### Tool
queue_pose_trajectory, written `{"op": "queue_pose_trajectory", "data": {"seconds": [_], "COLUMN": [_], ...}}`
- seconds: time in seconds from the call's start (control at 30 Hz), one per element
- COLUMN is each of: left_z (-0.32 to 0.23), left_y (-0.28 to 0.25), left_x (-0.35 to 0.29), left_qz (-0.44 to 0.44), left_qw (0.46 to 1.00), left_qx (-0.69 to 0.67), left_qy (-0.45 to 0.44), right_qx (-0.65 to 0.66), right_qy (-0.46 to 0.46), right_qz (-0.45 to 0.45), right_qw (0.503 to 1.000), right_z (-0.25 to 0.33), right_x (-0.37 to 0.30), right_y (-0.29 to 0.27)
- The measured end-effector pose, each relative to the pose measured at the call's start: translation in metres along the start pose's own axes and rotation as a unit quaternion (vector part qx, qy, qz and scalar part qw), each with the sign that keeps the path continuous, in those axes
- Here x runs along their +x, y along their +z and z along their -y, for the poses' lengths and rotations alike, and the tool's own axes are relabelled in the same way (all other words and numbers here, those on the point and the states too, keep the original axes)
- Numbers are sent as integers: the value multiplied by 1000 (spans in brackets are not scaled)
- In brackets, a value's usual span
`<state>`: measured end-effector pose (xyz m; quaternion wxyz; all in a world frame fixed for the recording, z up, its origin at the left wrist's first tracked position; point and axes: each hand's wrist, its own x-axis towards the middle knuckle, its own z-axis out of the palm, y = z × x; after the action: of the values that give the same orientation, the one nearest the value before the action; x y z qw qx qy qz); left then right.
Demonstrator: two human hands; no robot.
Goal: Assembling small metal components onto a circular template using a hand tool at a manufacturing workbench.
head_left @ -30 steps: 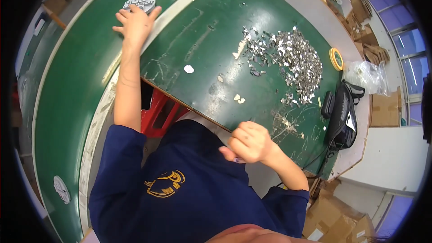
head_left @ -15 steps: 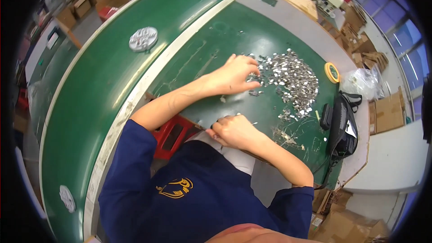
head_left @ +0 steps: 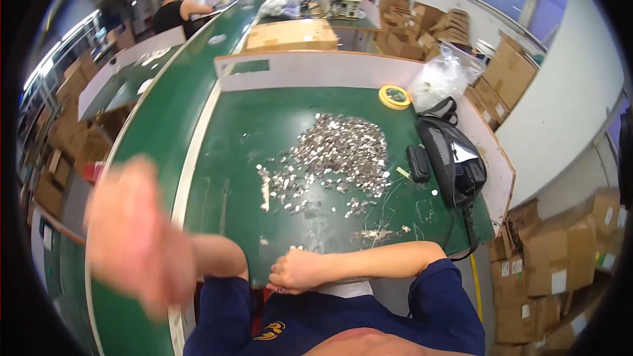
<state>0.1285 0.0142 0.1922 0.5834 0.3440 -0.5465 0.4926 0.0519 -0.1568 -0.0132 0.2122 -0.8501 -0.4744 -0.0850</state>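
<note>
My left hand [head_left: 138, 237] is raised close to the camera at the left, in front of the green conveyor belt [head_left: 153, 128]. Motion smears its fingers, so what it holds cannot be made out. At the table's near edge my right hand [head_left: 297, 270] is closed, with its fingers curled in. Something small and dark may show below those fingers, but I cannot tell what. Beyond the hands, a pile of small shiny metal pieces [head_left: 346, 148] lies on the green tabletop [head_left: 224, 125]. Looser pieces spread from it toward the near left.
On the table's right are a black bag [head_left: 445, 158], a dark case [head_left: 418, 163] and a yellow tape roll [head_left: 394, 97]. A clear plastic bag [head_left: 445, 79] stands behind them. A low white partition [head_left: 303, 71] borders the far side. Two people sit farther back.
The view has tilted up and turned. My left hand has left the spot beside the metal pile and risen toward the left. My right hand stays closed by the table edge.
</note>
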Motion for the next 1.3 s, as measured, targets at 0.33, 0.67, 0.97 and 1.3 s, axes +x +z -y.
{"op": "queue_pose_trajectory", "data": {"seconds": [0.33, 0.67, 0.97, 1.3], "left_z": [-35, -37, -38, -76], "left_y": [20, 22, 26, 0], "left_x": [-6, -1, -3, -39], "left_qz": [-48, -87, -169, -75], "left_qw": [946, 940, 944, 937], "left_qx": [-283, -261, -83, -16], "left_qy": [150, 200, 271, 340], "right_qx": [21, 44, 33, 27], "right_qy": [-7, -20, 6, -8], "right_qz": [3, -9, -3, -19], "right_qw": [1000, 999, 999, 999], "right_z": [-3, 4, 0, -6], "right_x": [-1, 7, 3, 6], "right_y": [-4, 2, 2, 6]}}
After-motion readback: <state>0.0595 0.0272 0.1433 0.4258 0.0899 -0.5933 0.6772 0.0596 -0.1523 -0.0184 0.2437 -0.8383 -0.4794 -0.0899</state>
